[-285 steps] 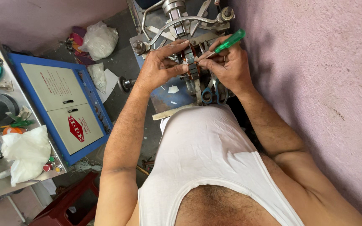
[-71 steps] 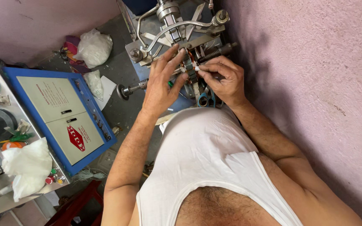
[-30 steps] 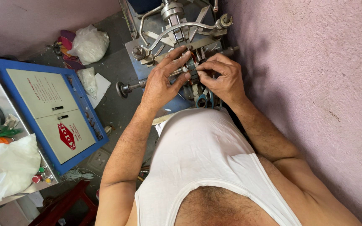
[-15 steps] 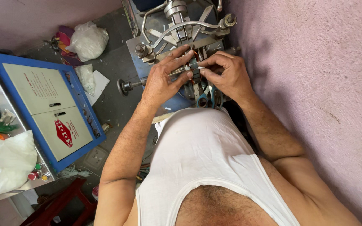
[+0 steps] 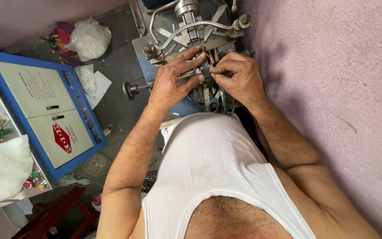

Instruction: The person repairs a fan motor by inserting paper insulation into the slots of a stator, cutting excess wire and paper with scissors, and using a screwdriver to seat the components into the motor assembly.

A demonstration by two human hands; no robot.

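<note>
Both hands meet at machine (image 5: 191, 40) centre: left hand (image 5: 171, 82) flat on it, right hand (image 5: 237, 77) pinching small part, too small to ID.

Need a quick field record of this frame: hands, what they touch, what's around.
left hand: fingers spread, resting on the metal machine
right hand: fingertips pinched at a small part in the machine's middle; part too small to identify
handwheel: on a shaft, left of the left hand
scissors: blue handles, just below the hands
blue cabinet: far left, on the floor
white bag: on floor, upper left
wall: pink, right
</note>
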